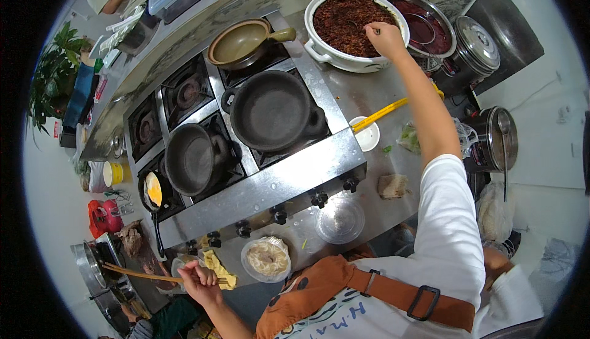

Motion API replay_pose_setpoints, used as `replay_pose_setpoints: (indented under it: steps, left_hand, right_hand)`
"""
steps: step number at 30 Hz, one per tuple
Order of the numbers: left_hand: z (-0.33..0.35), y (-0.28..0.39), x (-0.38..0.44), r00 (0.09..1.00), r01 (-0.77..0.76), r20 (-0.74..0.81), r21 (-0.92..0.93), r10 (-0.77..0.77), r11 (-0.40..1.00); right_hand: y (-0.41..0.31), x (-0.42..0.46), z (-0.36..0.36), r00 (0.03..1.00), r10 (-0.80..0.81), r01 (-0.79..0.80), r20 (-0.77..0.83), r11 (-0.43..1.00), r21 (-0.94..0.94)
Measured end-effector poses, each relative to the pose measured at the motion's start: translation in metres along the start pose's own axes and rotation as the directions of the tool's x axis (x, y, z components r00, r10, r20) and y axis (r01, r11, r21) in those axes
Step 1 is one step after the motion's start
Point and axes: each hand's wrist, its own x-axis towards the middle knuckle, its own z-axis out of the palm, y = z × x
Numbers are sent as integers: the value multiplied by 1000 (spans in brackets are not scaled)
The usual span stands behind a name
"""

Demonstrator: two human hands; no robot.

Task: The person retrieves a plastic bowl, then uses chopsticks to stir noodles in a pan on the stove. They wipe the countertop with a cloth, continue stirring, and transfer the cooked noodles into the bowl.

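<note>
My right hand (387,41) reaches over a white lidless pot (309,34) with side handles. The pot is filled with dark red chilli paste (343,23). Its fingers are closed on a thin metal spoon (352,24), whose tip lies in the paste. Low on the left, my left hand (200,281) grips a pair of wooden chopsticks (143,273) pointing left. Close to that hand are a folded yellow cloth (220,271) and a clear plastic bowl of noodles (266,258). A small black frying pan (159,228) holds an egg (153,190) on the leftmost front burner.
On the gas stove (295,166) stand two black pans (272,111) (191,159) and a handled clay pot (237,44). A yellow gas hose (380,114) crosses the counter above a white dish (368,138). Lidded steel pots (477,44) stand right. Other people are nearby.
</note>
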Motion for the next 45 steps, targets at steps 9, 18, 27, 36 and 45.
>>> replay_pose_setpoints:
  steps: [9, 18, 27, 36, 45]
  left_hand:
    - [5, -1, 3, 999, 48, 0, -55, -48, 997]
    - [-9, 4, -5, 997, 37, -65, -12, -38, 999]
    - [-26, 0, -21, 995, 65, -71, -15, -66, 998]
    - [-38, -1, -37, 988, 88, -123, -56, -95, 994]
    - [-46, -6, -48, 975, 111, -189, -58, -120, 992]
  right_hand:
    - [24, -10, 6, 767, 638, -509, 75, 533, 675]
    - [43, -15, -8, 692, 721, -393, 39, 330, 858]
    - [33, -32, -29, 649, 743, -502, 164, 256, 826]
    - [32, -38, -29, 700, 705, -437, 116, 295, 850]
    - [-19, -39, -15, 997, 3, 8, -73, 989, 149]
